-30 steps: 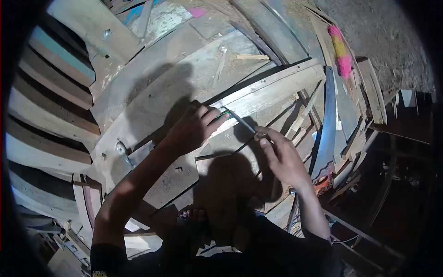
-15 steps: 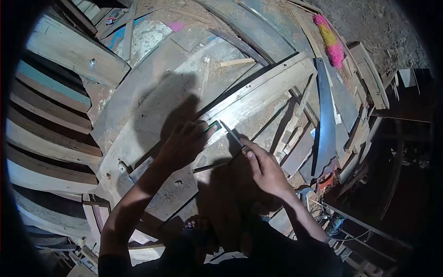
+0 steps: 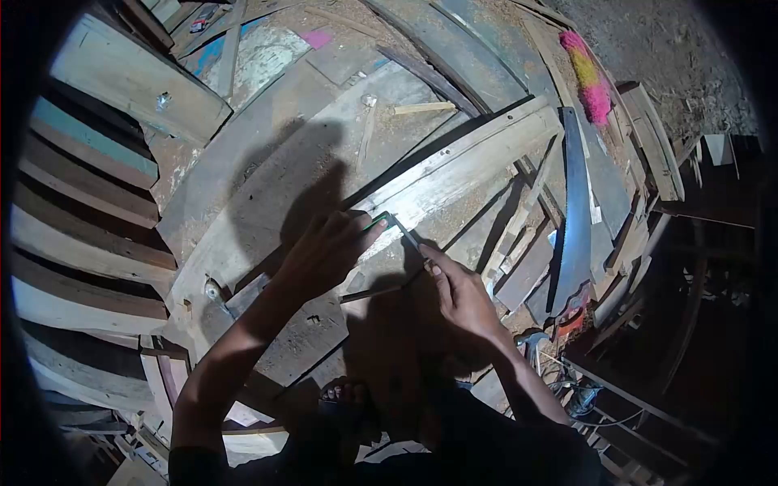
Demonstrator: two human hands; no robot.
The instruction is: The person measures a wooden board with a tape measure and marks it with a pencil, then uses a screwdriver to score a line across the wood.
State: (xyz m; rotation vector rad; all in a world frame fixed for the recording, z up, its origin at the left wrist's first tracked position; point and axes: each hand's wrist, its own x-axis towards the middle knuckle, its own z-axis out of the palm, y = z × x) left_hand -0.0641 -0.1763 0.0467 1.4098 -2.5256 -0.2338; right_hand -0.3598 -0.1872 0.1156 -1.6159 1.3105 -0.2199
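A long wooden plank (image 3: pixel 478 146) lies diagonally in front of me, brightly lit in its middle. My left hand (image 3: pixel 320 251) is closed over the plank's near part, pinching a small green-edged piece (image 3: pixel 379 219) whose kind I cannot tell. From the right, my right hand (image 3: pixel 460 292) grips a slim grey metal tool (image 3: pixel 408 235). Its tip meets the green-edged piece close to my left fingertips. Both hands cast dark shadows on the boards.
A handsaw (image 3: pixel 574 211) with a red handle lies to the right. Beyond it is a pink and yellow fluffy duster (image 3: pixel 585 77). Stacked planks (image 3: pixel 93 251) line the left side. Wood strips and sawdust cover the boards, and a cabled blue tool (image 3: pixel 583 398) sits at lower right.
The green-edged piece has turned and shows a thinner green edge. The slim tool's tip has shifted slightly against it. The view has moved a little; both grips stay the same.
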